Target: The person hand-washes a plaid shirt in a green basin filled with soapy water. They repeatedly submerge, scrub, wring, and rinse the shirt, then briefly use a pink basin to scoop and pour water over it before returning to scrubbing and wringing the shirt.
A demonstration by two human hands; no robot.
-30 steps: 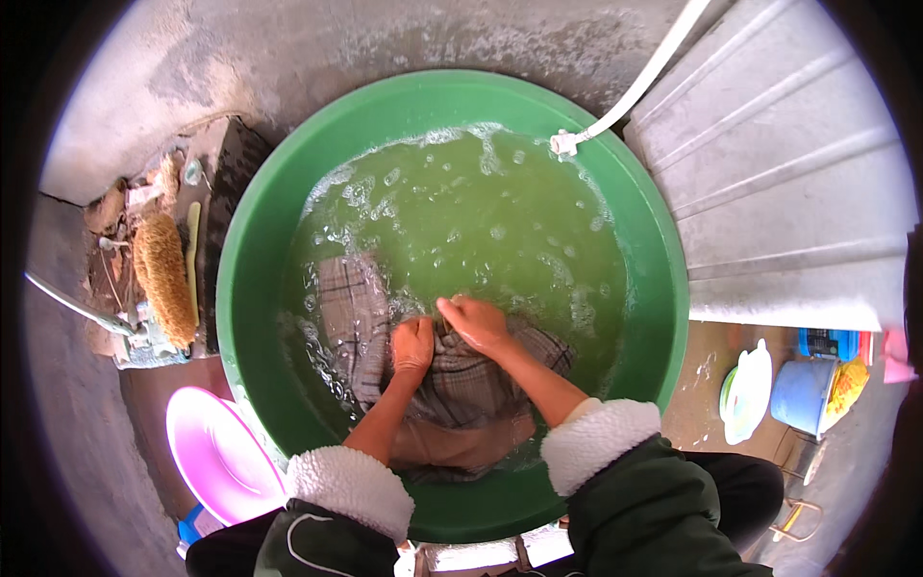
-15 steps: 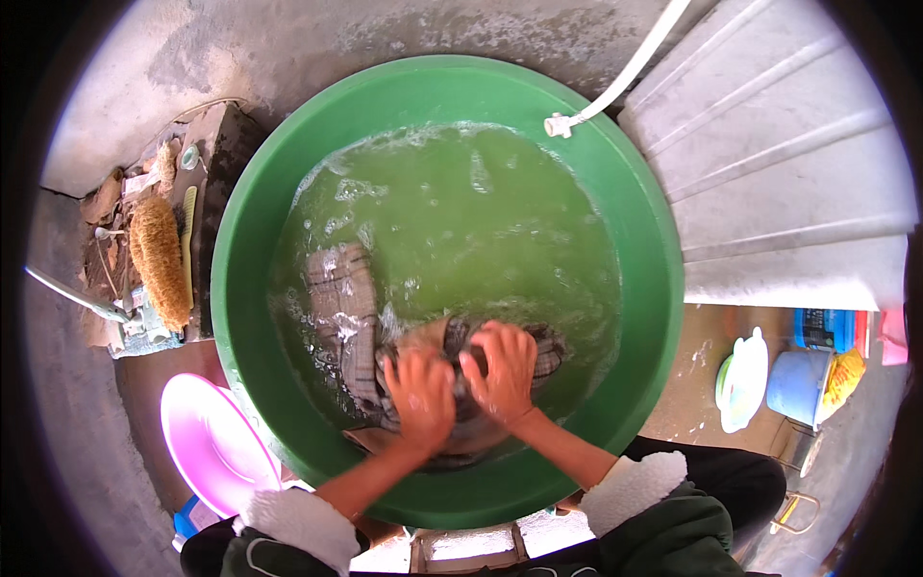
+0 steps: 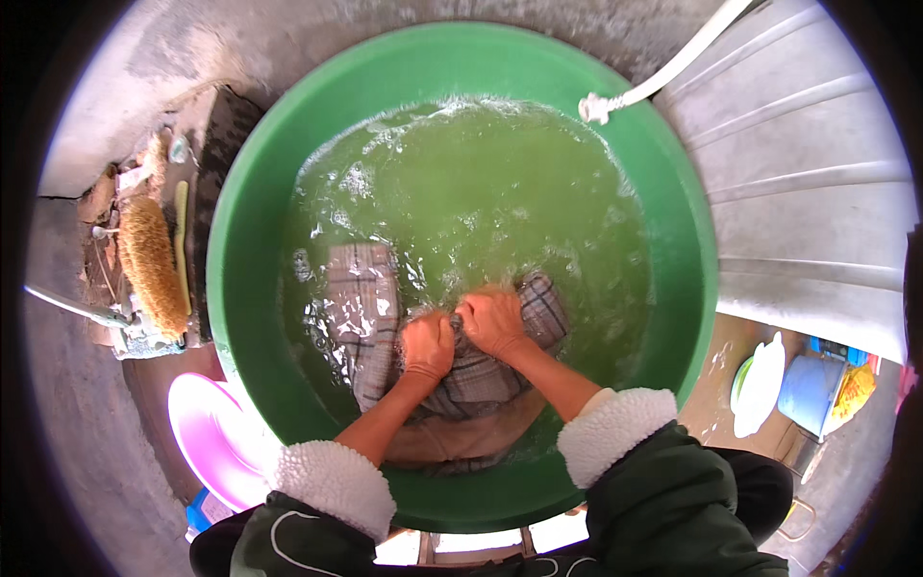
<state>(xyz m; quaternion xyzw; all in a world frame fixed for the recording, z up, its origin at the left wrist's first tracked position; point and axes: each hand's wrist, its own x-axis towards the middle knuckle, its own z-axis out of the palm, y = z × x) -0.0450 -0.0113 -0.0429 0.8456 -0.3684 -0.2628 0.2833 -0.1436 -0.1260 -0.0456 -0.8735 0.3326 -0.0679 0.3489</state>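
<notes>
A grey-brown checked garment [image 3: 471,385] lies partly under water in a big round green tub [image 3: 252,207]. One sleeve-like length stretches toward the far left, and a plain tan part shows near the front. My left hand [image 3: 429,344] is closed on the cloth at its middle. Right beside it, my right hand [image 3: 493,321] also grips the garment, fingers curled down into it. Water and folds hide the fingertips of both hands. Greenish water with foam and bubbles surrounds the cloth.
A white hose [image 3: 663,77] hangs over the tub's far right rim. Left stands a block with a bristly brown brush [image 3: 152,264]; a pink basin [image 3: 207,438] is below it. At right are a ridged grey slab [image 3: 798,183], a white lid-like dish [image 3: 760,385] and a blue bucket [image 3: 806,392].
My fingers were spread over the cloth and are now curled around it. Both hands have moved slightly farther from me, and more of the checked cloth and tan part shows. The view has shifted a little.
</notes>
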